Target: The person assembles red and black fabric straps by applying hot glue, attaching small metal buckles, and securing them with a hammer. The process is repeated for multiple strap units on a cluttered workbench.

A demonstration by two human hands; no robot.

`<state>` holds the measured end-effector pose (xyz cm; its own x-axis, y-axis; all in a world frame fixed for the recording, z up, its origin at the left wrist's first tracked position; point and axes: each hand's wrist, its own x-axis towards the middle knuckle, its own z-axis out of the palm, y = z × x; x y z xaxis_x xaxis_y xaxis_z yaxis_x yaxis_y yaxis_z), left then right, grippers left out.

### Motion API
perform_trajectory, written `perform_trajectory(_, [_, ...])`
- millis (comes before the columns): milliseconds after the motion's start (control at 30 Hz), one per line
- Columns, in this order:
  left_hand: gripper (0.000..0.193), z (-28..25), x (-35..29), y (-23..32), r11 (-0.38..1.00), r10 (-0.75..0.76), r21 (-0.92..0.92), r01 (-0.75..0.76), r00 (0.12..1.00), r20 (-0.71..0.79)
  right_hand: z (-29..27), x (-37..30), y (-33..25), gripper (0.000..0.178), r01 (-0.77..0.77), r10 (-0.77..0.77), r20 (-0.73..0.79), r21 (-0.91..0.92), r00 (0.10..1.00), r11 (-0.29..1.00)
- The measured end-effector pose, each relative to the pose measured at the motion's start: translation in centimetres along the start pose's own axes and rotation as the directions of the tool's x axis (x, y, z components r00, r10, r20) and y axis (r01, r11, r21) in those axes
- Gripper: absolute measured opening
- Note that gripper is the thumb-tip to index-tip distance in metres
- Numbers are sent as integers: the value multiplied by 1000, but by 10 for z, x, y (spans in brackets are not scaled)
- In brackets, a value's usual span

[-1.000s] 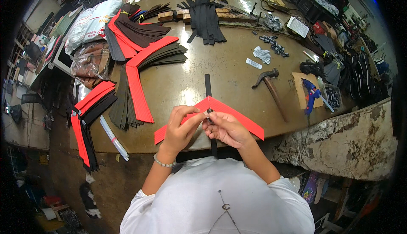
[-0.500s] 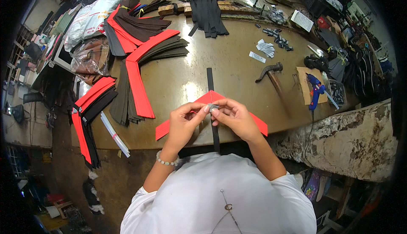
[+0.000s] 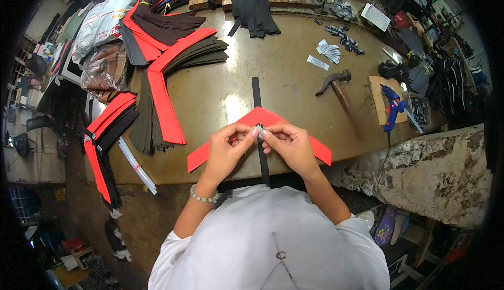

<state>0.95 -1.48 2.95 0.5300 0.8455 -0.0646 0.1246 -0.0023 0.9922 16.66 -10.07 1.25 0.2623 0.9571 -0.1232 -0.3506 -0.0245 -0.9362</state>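
Note:
A red V-shaped strap (image 3: 272, 118) lies near the table's front edge, its point facing away from me. A narrow black strip (image 3: 256, 91) runs lengthwise through the middle of it. Over the inside of the V, my left hand (image 3: 230, 144) and my right hand (image 3: 290, 144) meet, thumbs and forefingers pinching a small whitish label (image 3: 259, 131) between them. Something dark shows just behind the label, too small to make out. The hands hide part of both red arms.
Bundles of red and dark straps (image 3: 163, 101) fan out at left, beside white glue sticks (image 3: 137, 166). At right are a hammer (image 3: 341, 95), a blue glue gun (image 3: 391, 109), a pile of white labels (image 3: 329, 51) and small black pieces (image 3: 344, 40). Black strips (image 3: 252, 9) lie at the back.
The whole view has shifted slightly. Both hands stay pinched together, and the whitish label between their fingertips has turned a little and now stands more upright.

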Motion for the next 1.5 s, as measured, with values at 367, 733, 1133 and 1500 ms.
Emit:
perform_trajectory(367, [27, 7, 51, -16, 900, 80, 424, -104, 994, 73, -16, 48, 2, 25, -92, -48, -185, -678, 982, 729])
perform_trajectory(733, [28, 7, 55, -23, 916, 73, 398, -54, 997, -32, -18, 54, 3, 27, -156, 25, -188, -721, 982, 675])
perform_trajectory(1133, [19, -7, 12, -15, 784, 310, 502, -364, 931, 191, -20, 58, 5, 28, -178, 64, -184, -717, 981, 674])
perform_trajectory(1500, [20, 1, 43, -21, 846, 195, 506, -168, 981, -1, -17, 57, -6, 27, -165, 52, -167, -789, 985, 591])
